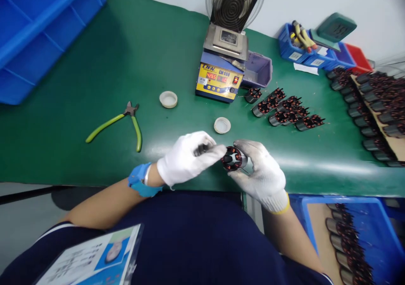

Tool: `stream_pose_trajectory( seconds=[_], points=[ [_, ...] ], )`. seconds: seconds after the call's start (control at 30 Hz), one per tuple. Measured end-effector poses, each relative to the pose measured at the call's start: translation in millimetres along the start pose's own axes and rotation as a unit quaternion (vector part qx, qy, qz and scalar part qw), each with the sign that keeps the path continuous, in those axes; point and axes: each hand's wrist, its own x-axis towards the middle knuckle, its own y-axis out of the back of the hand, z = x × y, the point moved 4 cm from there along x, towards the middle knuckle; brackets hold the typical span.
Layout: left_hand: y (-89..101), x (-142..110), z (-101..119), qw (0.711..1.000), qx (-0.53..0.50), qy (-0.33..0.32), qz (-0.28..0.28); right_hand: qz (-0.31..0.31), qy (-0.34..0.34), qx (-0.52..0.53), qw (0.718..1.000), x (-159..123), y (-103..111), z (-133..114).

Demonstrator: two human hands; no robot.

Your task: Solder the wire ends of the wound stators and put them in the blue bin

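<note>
Holding one wound core [234, 162] in the right hand [264, 173], with fingers wrapped round its sides, over the green mat [177, 133]! Bending left hand [186, 157] fingers at its rim, clasping what, impossible to tell. Seemingly mid-work here; unclear whether done or waiting with the clustered cores [286, 110] beyond.

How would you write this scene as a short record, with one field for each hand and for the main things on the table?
Left hand: white glove, fingertips at the coil part's rim; grip unclear
Right hand: white glove, yellow cuff, holding the coil part
Coil part: round, copper windings showing, between the hands
Cutters: green handles spread, left of the hands
Caps: two, white, beyond the hands
Machine: yellow front, red digits lit
Other coil parts: grouped right of the machine
Table: green
</note>
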Motion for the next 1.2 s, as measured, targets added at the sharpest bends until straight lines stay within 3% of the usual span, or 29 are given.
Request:
stream_pose_trajectory(
  seconds=[0.1, 0.23, 0.27, 0.3, 0.37, 0.43, 0.53, 0.6, 0.67, 0.77, 0.8, 0.9, 1.0, 1.13, 1.2],
  points=[
    [0.1, 0, 3, 0.998, -0.037, 0.009, 0.042, -0.028, -0.011, 0.016, 0.999, 1, -3, -3],
    [41.8, 2, -12, 0.948, -0.189, -0.002, 0.258, -0.022, -0.058, 0.019, 0.998, -2, 2, 1],
    [47.1, 2, -15, 0.942, -0.207, -0.011, 0.265, -0.014, -0.067, 0.015, 0.998, -3, 3, 2],
    [46.8, 4, -17, 0.950, -0.211, -0.011, 0.231, -0.007, -0.074, 0.012, 0.997, -3, 4, 3],
    [28.8, 7, -15, 0.979, -0.191, 0.026, 0.062, 0.002, -0.079, 0.007, 0.997, -4, 4, 3],
    [3.9, 3, -10, 0.974, -0.180, 0.105, -0.092, 0.002, -0.074, 0.006, 0.997, -4, 3, 2],
    [-14.2, -5, -1, 0.932, -0.214, 0.234, -0.172, -0.022, -0.049, 0.008, 0.999, -5, 2, 0],
    [-11.0, -8, 3, 0.905, -0.242, 0.273, -0.220, -0.047, -0.035, 0.004, 0.998, -7, 4, -1],
    [3.4, -5, 2, 0.898, -0.279, 0.264, -0.216, -0.056, -0.036, -0.001, 0.998, -9, 8, 1],
    [26.9, 5, -7, 0.941, -0.260, 0.207, -0.065, -0.059, -0.044, -0.007, 0.997, -10, 11, 2],
    [26.9, 7, -9, 0.956, -0.226, 0.182, -0.043, -0.064, -0.039, -0.006, 0.997, -9, 11, 1],
    [2.1, 7, -8, 0.978, -0.124, 0.133, -0.108, -0.087, 0.005, 0.006, 0.996, -6, 5, -3],
    [-12.3, 2, -9, 0.964, -0.148, 0.167, -0.148, -0.107, 0.034, 0.014, 0.994, -4, 3, -4],
    [9.6, -1, -9, 0.924, -0.237, 0.205, -0.217, -0.095, 0.013, -0.005, 0.995, -7, 10, 1],
    [22.1, 2, -10, 0.935, -0.218, 0.189, -0.206, -0.087, 0.001, -0.009, 0.996, -8, 14, 2]
  ],
)
